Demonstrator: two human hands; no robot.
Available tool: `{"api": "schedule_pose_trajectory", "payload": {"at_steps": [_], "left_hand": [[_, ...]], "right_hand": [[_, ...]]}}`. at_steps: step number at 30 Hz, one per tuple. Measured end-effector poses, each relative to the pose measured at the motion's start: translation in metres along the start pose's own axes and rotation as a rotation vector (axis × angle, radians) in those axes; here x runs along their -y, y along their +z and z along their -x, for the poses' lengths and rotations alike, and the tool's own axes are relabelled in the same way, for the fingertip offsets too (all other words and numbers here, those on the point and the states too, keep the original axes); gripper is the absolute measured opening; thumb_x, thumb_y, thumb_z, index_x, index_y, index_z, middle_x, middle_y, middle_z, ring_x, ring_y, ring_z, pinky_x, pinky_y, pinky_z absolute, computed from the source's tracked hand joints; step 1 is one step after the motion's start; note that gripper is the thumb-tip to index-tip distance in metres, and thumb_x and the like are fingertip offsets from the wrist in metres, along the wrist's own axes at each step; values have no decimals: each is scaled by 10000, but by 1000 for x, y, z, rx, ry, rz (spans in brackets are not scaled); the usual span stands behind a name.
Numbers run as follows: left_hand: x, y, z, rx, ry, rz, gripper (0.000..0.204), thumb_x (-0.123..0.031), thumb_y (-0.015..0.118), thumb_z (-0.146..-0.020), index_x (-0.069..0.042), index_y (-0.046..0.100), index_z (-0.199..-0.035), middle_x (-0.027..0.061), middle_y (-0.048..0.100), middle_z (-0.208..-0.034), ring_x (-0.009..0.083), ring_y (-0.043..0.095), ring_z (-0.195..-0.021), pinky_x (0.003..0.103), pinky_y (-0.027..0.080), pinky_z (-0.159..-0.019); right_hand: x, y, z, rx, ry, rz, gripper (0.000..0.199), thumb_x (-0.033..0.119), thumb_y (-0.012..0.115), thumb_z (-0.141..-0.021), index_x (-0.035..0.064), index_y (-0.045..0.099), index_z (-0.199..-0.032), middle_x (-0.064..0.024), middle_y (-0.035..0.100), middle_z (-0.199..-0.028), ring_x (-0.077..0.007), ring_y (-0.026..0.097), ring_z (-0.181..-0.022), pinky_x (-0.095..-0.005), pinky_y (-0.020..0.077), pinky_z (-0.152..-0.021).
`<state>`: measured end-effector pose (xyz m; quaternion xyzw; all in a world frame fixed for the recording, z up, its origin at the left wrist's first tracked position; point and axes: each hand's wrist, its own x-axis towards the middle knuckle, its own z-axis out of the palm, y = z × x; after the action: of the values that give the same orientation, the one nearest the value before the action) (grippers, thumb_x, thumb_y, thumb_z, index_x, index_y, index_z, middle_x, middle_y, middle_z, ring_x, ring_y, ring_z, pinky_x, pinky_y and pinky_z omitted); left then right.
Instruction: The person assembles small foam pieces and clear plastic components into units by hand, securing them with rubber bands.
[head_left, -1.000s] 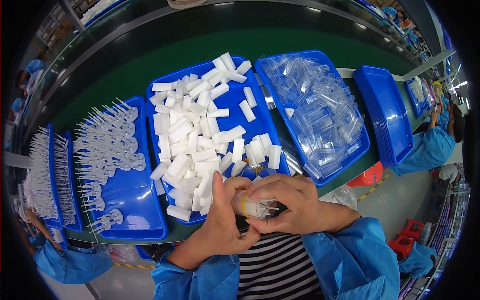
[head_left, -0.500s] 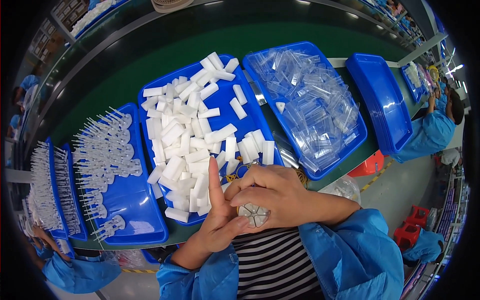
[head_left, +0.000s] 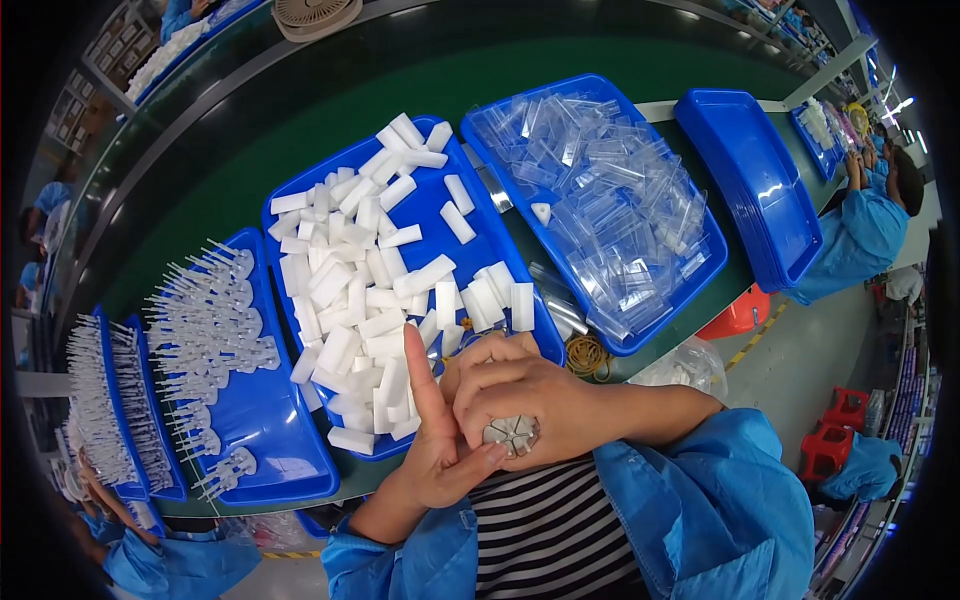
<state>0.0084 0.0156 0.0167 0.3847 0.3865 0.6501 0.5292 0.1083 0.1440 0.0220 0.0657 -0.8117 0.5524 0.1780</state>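
Observation:
In front of my striped top, both hands meet at a round bundle [head_left: 511, 435] of pale grey-white wedge pieces, its end split like cake slices by thin lines. My right hand [head_left: 530, 390] is closed round its side, fingers curled over the top. The thumb of my left hand [head_left: 432, 455] presses on the bundle's lower left edge, while the index finger points straight up; its other fingers are hidden behind the right hand. Just beyond lie many white foam-like blocks [head_left: 340, 290] in a blue tray [head_left: 480, 235].
Clear plastic sleeves [head_left: 610, 190] fill another blue tray [head_left: 715, 255] at the right, beside stacked blue trays [head_left: 760, 190]. Stemmed white parts [head_left: 205, 340] lie in a left tray [head_left: 285, 430]. Yellow rubber bands [head_left: 588, 357] sit near my right wrist. Co-workers are at both sides.
My right hand's fingers have shifted over the bundle, and its end shows less. My left index finger stays raised. The whole view has turned slightly.

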Motion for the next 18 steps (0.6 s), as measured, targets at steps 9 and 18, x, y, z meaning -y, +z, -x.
{"api": "schedule_pose_trajectory", "payload": {"at_steps": [9, 18], "left_hand": [[7, 4, -2, 15, -7, -53, 1037, -113, 558, -797, -121, -352, -1295, 247, 189, -1386, 328, 261, -1285, 408, 186, -1043], [3, 5, 14, -5, -48, -102, 987, -325, 668, -746, -137, -32, -1416, 244, 187, -1391, 380, 455, -1132, 434, 427, -886]], "right_hand": [[9, -8, 8, 27, 83, -33, 228, 51, 728, -602, 136, 574, -747, 12, 588, -844, -218, 507, -943, -359, 370, -809], [21, -146, 42, -702, 235, -181, 294, 32, 749, -629, 97, 546, -831, -23, 571, -816, -128, 570, -761, -269, 482, -651]]}}
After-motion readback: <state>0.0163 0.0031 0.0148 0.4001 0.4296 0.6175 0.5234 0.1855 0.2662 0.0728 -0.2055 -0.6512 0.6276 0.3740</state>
